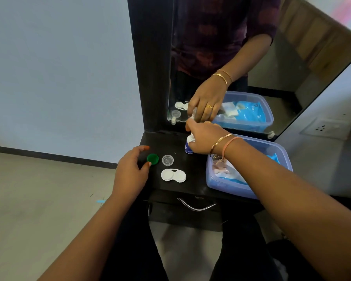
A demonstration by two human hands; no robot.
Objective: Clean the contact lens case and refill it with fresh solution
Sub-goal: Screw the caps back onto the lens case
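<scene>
The contact lens case [173, 175] lies open, lids off, near the front edge of the dark table [162, 141], about midway along it. Behind it, toward the left edge, sit a green cap [152, 159] and a clear cap [167, 160]. The left hand [130, 171] has thumb and forefinger spread apart either side of the green cap. The right hand [205, 138] is clamped round the solution bottle [189, 146] near the back edge, beside a blue plastic box [231, 189]

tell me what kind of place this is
Probably a home dressing corner, perhaps a bedroom: a dark dressing table with a drawer handle, a tall mirror standing on it, and a wall socket beside it.
</scene>
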